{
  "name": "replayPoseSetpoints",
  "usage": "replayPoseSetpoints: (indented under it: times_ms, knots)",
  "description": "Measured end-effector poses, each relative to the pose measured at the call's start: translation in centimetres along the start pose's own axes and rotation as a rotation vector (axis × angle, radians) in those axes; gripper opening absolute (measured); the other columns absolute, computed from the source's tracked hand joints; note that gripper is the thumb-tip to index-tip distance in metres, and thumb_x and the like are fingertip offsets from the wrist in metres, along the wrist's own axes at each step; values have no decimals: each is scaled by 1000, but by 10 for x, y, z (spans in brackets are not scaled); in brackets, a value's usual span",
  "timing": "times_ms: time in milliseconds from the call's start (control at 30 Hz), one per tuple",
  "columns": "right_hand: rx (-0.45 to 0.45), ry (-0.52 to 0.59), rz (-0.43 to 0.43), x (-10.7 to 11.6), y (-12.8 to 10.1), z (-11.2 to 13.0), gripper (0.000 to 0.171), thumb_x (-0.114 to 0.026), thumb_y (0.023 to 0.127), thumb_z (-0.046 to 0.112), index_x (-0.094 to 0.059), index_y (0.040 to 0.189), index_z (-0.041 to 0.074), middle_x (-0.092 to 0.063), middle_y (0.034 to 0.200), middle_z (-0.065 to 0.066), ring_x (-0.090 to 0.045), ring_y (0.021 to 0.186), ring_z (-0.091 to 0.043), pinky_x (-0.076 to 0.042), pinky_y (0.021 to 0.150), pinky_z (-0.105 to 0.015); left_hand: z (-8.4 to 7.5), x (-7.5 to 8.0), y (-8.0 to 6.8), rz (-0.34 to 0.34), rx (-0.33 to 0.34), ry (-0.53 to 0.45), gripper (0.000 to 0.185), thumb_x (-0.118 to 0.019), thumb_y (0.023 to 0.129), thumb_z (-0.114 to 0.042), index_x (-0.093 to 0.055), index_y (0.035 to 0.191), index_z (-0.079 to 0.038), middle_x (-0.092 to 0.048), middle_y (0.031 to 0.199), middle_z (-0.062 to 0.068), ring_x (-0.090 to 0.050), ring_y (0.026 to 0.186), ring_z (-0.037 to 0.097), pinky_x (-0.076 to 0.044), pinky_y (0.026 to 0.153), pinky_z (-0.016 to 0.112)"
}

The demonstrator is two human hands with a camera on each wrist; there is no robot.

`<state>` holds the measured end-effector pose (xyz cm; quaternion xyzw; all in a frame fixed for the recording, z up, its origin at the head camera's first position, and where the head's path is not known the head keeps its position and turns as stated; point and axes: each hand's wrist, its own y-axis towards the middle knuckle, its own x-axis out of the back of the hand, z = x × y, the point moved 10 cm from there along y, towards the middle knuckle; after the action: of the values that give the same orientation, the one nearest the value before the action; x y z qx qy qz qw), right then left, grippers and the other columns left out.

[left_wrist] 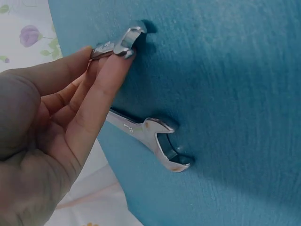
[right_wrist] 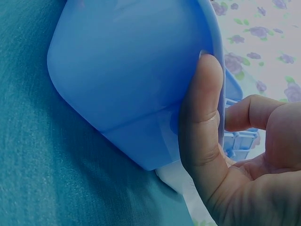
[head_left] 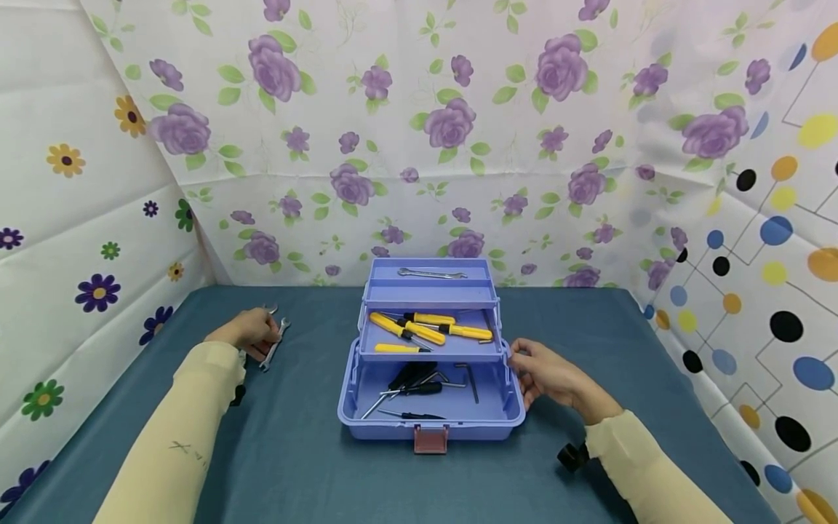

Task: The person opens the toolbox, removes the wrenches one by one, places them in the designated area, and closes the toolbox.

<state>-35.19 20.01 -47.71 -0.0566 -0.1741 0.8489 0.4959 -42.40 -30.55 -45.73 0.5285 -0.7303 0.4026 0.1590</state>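
Note:
At the left, my left hand (head_left: 245,329) pinches a silver open-end wrench (left_wrist: 126,43) between thumb and fingertips. Its jaw end pokes past the fingers, close over the cloth; the rest is mostly hidden by the hand. A second wrench (head_left: 276,345) lies on the cloth beside that hand, its open end (left_wrist: 162,143) facing outward. My right hand (head_left: 556,377) grips the right rim of a blue toolbox (head_left: 373,431), one finger along the outer wall (right_wrist: 131,70) and another digit over the rim.
The toolbox stands unfolded. A wrench (head_left: 432,274) lies in its top tray, several yellow-handled screwdrivers (head_left: 466,332) in the middle tray. Black-handled tools (head_left: 422,388) and hex keys (head_left: 473,384) lie in the bottom. Patterned cloth walls (head_left: 419,182) enclose the table (head_left: 294,466).

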Motion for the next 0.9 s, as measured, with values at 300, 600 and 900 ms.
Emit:
replayPoseSetpoints:
  times_ms: [300,600,900]
  knots:
    - [8,-5,1,-1,-1,1,25,-52,105,19,-39,118,1,-58,80,-13,-61,57,-20,-60,52,-37,3,1,5,-26,28,20,7,-57,104,-1,-60,99,4,-62,85,16,-64,72,24,-63,66,39]
    - [7,-7,1,-1,-1,0,25,-51,104,18,-39,119,2,-59,81,-13,-61,57,-20,-60,52,-37,10,2,8,-36,54,14,7,-60,103,-2,-60,98,3,-62,84,15,-64,71,23,-63,66,38]
    - [14,-8,8,-3,-2,3,25,-51,105,18,-40,118,0,-59,80,-13,-61,56,-19,-60,52,-36,14,2,7,-65,85,10,11,-60,103,-3,-62,94,2,-64,81,14,-65,70,23,-63,65,39]
